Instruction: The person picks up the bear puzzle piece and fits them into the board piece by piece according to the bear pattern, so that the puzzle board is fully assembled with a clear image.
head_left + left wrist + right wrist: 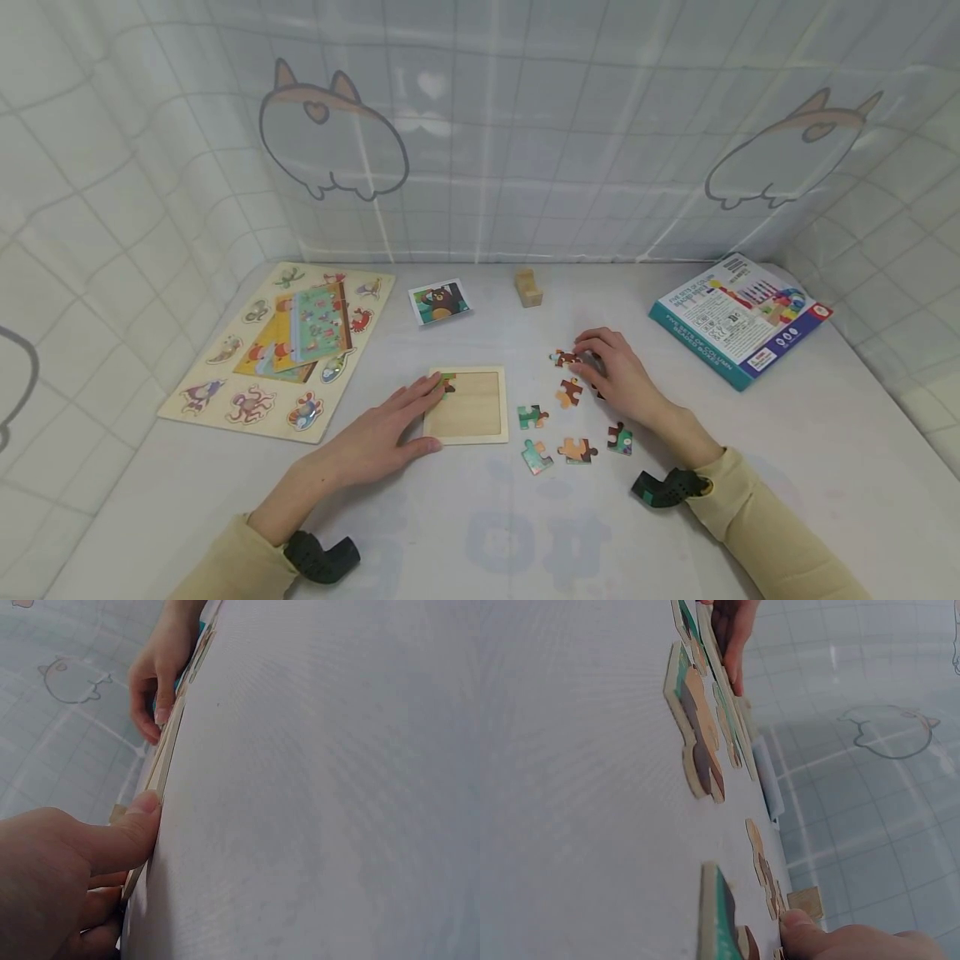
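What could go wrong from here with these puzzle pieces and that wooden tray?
The right grip is down among loose pieces, so it might nudge a neighbour, such as the orange-and-brown piece close by. The left grip rests at the edge of the wooden tray, so a stray push could slide it. Its fingers partly cover the green-and-brown piece in the tray's far left corner, which might get dislodged.

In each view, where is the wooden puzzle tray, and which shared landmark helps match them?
Head: puzzle tray just below centre.
Left wrist: puzzle tray nearly edge-on, left of centre.
Right wrist: puzzle tray nearly edge-on, upper middle.
Shared landmark: the left hand, at the tray in all three.
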Demonstrator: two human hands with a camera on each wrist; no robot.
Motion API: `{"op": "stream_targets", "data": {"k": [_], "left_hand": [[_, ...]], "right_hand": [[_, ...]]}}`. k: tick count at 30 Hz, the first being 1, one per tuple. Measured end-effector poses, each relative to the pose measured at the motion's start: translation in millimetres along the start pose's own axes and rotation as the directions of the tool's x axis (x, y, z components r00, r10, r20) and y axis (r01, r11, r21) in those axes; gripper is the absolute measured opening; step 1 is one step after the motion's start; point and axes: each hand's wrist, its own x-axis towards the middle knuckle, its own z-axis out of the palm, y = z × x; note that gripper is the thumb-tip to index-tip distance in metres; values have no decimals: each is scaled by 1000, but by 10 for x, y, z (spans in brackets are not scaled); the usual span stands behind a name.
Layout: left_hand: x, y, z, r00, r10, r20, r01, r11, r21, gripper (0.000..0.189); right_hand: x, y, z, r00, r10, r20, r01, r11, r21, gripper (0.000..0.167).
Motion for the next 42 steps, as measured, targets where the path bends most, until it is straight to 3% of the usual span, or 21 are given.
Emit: {"op": "stream_targets", "data": {"k": [23,33,42], "left_hand": [[-4,18,-4,1000,-11,4,11,1000,-7,74],[-6,16,-5,1000,-5,1,5,1000,-8,74],[-4,22,-6,1000,-7,-1,7,1000,-6,74]], "right_hand": [[-7,-11,-16,1000,7,-14,-7,1000,23,25],[4,-45,-45,997,-40,-64,42,999,27,25],[-3,-105,-49,998,-34,-47,36,998,54,25]]}}
